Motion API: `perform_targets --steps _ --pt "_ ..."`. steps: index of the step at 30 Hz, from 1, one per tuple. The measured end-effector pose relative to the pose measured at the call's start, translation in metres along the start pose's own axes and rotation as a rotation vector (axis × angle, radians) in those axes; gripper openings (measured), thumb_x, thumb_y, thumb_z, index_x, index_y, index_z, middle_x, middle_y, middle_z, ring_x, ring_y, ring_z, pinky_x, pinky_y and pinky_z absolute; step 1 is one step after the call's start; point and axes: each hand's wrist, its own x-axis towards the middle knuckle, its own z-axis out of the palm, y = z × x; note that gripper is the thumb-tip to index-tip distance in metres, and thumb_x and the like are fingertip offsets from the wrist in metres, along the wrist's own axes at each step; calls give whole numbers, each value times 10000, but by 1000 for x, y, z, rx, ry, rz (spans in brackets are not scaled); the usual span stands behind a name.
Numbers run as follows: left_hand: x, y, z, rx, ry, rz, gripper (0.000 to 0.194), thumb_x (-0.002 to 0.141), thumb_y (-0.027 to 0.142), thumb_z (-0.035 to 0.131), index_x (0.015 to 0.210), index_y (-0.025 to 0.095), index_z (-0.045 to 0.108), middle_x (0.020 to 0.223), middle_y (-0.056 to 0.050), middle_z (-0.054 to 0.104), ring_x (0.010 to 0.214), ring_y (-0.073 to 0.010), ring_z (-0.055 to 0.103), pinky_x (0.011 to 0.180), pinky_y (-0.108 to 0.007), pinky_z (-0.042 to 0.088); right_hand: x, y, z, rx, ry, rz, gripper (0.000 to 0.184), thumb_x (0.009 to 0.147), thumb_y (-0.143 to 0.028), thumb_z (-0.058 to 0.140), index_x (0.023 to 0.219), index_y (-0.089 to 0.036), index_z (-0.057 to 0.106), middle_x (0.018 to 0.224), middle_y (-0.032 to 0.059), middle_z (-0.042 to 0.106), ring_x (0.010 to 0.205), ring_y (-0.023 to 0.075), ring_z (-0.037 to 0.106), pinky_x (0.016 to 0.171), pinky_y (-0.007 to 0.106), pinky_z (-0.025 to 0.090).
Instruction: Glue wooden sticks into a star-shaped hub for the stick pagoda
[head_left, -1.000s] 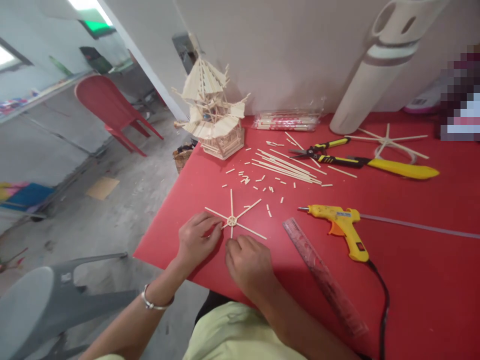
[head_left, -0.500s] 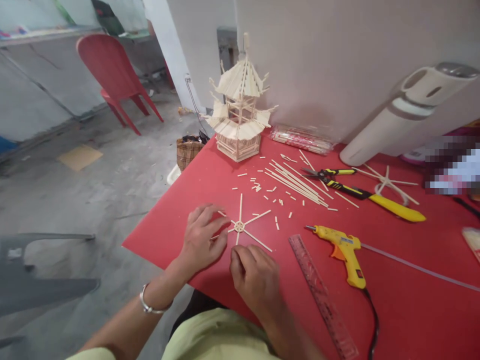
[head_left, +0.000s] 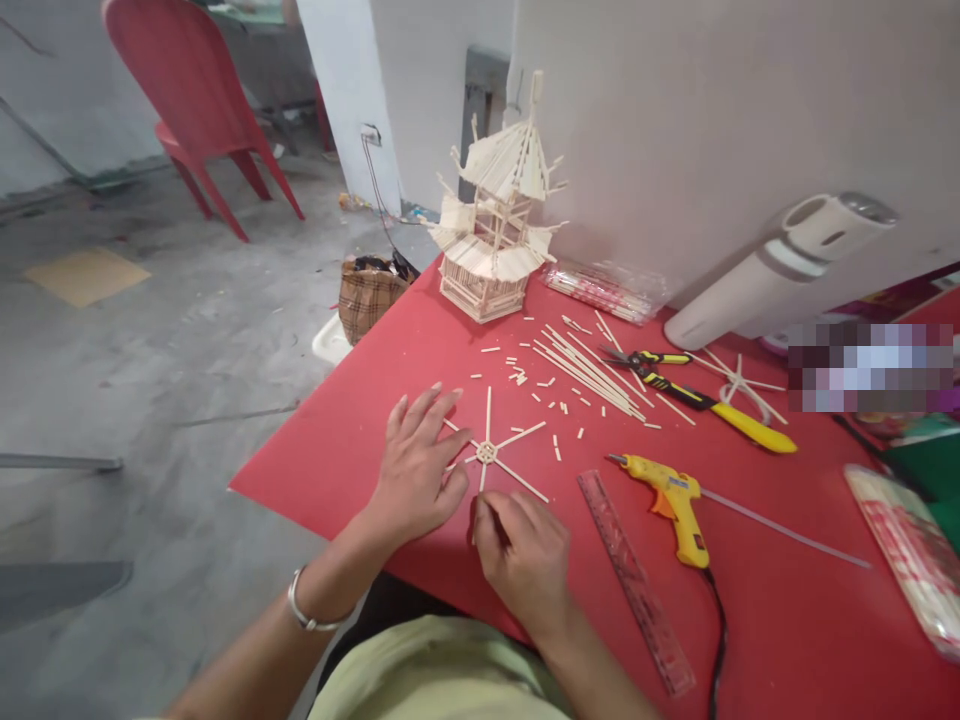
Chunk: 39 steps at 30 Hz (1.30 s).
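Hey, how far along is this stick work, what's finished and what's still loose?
Looks finished: the stick pagoda stands with two roof tiers on. In hand: the spoked frame, already joined at its hub; the right hand is at its near spoke, the left hand beside it, fingers spread. Left: long sticks and short pieces lie loose; whether all are needed, I can't tell.

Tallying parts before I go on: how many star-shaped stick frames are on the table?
2: one star frame near the left hand, another beside the cutters. More could be hidden.
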Motion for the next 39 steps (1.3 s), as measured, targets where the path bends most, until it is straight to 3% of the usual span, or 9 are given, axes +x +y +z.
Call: perform_targets --steps 3,8,12,17,22,25,30,39 --pt "0 -1 0 -19 47 5 301 811 186 560 1055 245 726 1483 -81 526 1445 -341 380 1181 -604 267 -1 -1 1 -18 41 -21 98 943 -165 570 942 -196 663 726 10 638 664 133 572 681 260 421" --pt "0 -8 5 -26 254 -19 179 884 188 561 937 207 731 1315 -114 648 1309 -310 526 1080 -526 417 -1 0 1 6 87 -45 76 923 -168 594 937 -197 663 747 18 660 687 137 597 696 258 434" --pt "0 -16 9 -18 364 -52 153 909 215 575 830 204 706 1232 -99 693 1212 -291 589 1037 -499 443 -1 0 -1 41 117 -18 127 944 -190 557 872 -203 662 722 8 661 658 121 589 690 245 435" --pt "1 -17 6 -61 386 -95 285 931 220 529 652 200 586 1191 -86 711 1162 -262 605 1008 -467 438 -5 0 -16 15 172 7 194 961 -215 531 844 -205 685 684 0 656 636 113 597 674 232 443" --pt "2 -16 5 -101 412 -76 420 967 266 500 553 196 522 1077 -60 743 1049 -228 621 971 -441 443 -16 5 -36 -20 277 53 192 969 -234 539 901 -188 713 772 33 715 711 125 662 734 231 484" --pt "1 -17 5 -112 442 -95 420 972 324 520 574 196 566 1027 -63 742 1002 -218 624 935 -419 463 -24 8 -42 -47 313 65 206 972 -247 536 895 -189 718 791 37 729 720 128 676 741 232 495" --pt "1 -22 7 -117 512 -143 271 955 342 539 778 200 685 998 -77 723 994 -220 621 920 -404 497 -37 11 -43 -92 313 50 205 973 -245 524 922 -202 719 827 23 734 765 129 688 750 228 490" --pt "-2 -29 8 -94 522 -120 199 925 296 569 818 196 704 1034 -95 714 1015 -251 609 917 -428 508 -46 19 -34 -160 303 -27 212 977 -223 503 923 -194 706 777 24 689 744 134 654 740 243 495"
